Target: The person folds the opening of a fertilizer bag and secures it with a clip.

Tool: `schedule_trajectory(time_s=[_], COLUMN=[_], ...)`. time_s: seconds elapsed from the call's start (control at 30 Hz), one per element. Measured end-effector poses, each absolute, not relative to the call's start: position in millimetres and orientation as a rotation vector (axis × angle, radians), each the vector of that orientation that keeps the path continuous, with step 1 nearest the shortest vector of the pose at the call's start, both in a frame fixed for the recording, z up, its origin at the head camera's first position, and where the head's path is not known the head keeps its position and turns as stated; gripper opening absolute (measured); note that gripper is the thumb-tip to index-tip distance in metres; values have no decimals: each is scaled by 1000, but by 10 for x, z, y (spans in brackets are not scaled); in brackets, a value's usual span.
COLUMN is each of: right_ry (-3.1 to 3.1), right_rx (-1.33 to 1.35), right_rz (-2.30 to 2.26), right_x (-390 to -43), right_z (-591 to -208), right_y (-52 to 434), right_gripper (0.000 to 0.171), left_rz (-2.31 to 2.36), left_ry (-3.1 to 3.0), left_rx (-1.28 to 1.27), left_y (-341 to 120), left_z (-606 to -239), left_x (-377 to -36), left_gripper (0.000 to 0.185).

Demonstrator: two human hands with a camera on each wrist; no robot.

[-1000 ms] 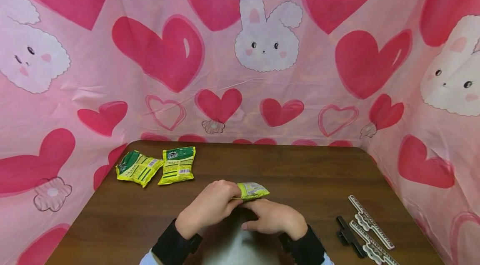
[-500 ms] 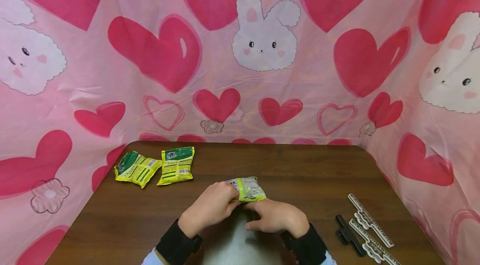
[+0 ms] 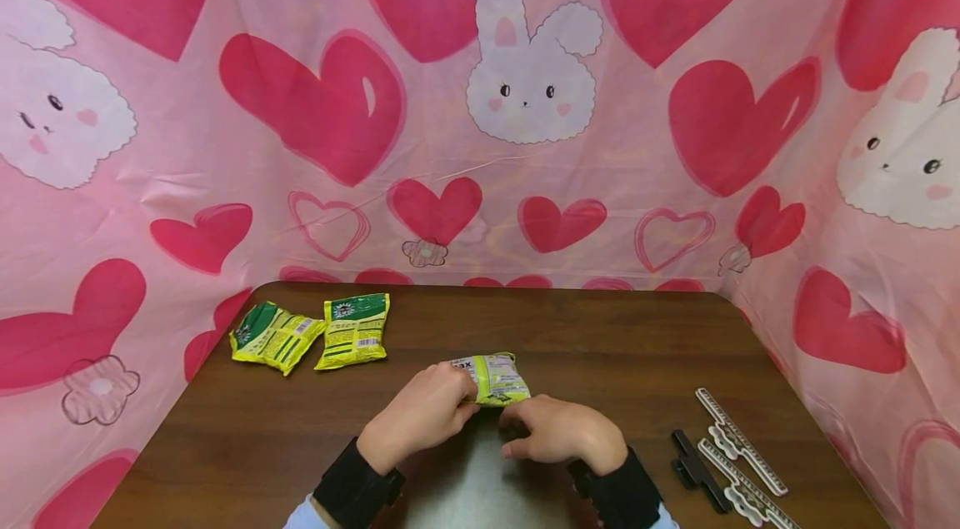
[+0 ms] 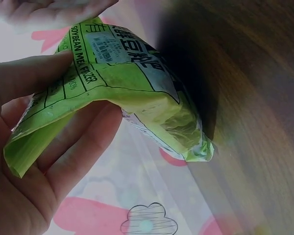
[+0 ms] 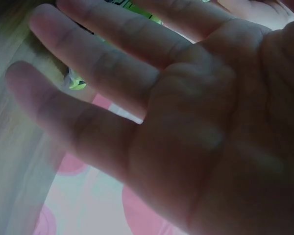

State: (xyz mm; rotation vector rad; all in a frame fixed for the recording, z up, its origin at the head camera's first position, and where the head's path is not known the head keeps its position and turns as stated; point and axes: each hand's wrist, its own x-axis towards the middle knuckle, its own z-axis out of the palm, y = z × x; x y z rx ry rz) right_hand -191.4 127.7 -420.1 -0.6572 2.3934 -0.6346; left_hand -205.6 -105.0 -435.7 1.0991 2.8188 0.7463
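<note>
The left hand (image 3: 420, 416) pinches a yellow-green packet (image 3: 495, 377) at the near middle of the surface (image 3: 600, 346); the right hand (image 3: 558, 433), fingers relaxed, touches it. 2 packets (image 3: 311, 333) lie apart, clips (image 3: 727, 454) apparently unused.

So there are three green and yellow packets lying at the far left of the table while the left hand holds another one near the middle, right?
Not quite: only two green and yellow packets lie at the far left of the table, as the head view shows. The rest holds: the left hand holds another packet near the middle.
</note>
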Motion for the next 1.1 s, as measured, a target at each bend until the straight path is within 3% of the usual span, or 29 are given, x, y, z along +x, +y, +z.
schedule_trajectory(time_s=[0.73, 1.1], right_ry=[2422, 2465], right_rx=[-547, -514], right_rz=[-708, -750], right_x=[-1910, -1895], right_z=[-4206, -4179], right_y=[1482, 1634], right_gripper=[30, 34], left_rz=[708, 723], left_ry=[2810, 2804], left_rx=[1068, 1107], left_y=[-1063, -1058], left_z=[-4386, -4418], left_x=[-2074, -2078], left_gripper=[7, 15])
